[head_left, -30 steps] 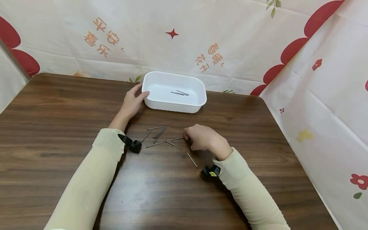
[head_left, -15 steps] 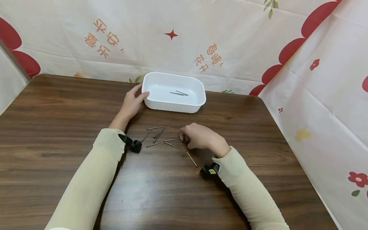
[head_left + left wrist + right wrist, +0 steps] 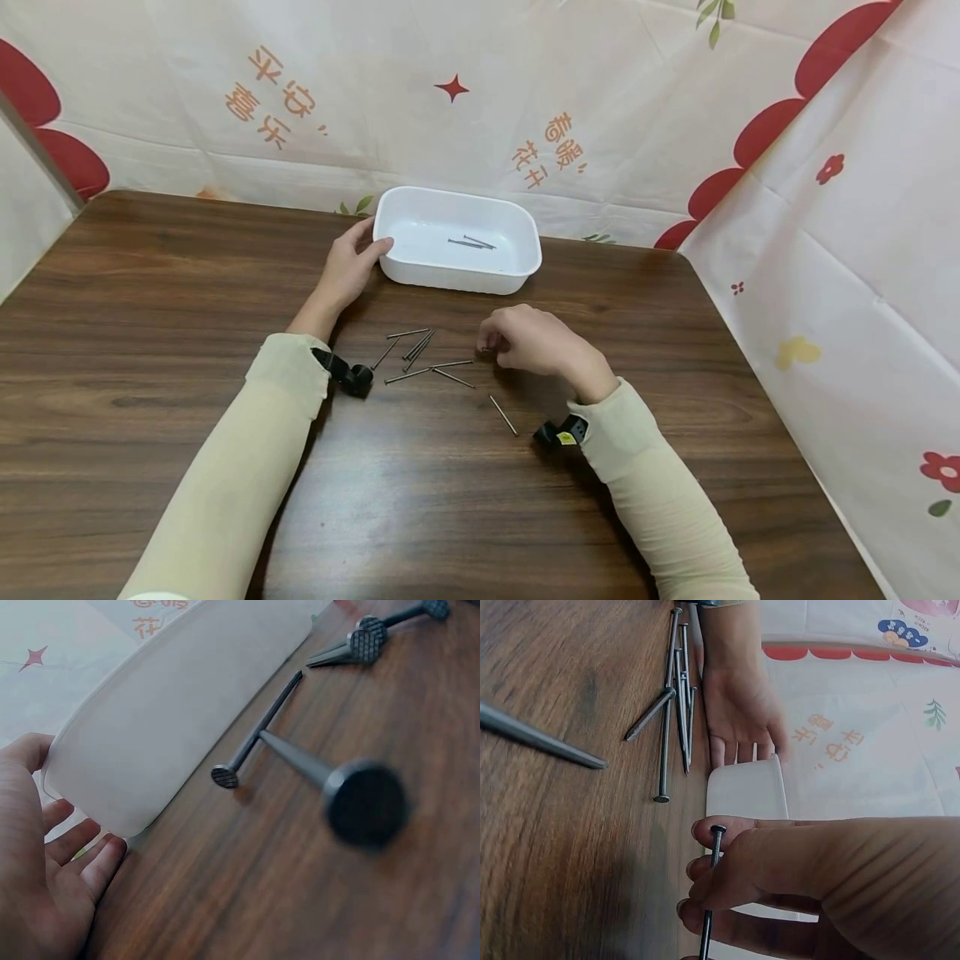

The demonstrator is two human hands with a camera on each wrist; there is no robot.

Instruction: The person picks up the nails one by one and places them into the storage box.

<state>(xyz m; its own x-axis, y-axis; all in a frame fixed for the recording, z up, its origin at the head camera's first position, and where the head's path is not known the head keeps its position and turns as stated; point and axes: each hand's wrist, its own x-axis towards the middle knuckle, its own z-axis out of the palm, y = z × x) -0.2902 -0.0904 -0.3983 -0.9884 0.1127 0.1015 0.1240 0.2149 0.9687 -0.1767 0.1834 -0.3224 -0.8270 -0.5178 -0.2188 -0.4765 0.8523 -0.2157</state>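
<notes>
In the head view, the right hand seems just lifted off the desk, so a pick-up looks done. In the left wrist view, the left hand grips the end of the tray. In the right wrist view, the right fingers pinch a nail clear of the desk, long axis running top to bottom, head towards the left hand.

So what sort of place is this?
Probably a little indoor work spot: there's a brown table, a white tub with nails in it, and a patterned sheet behind.
</notes>
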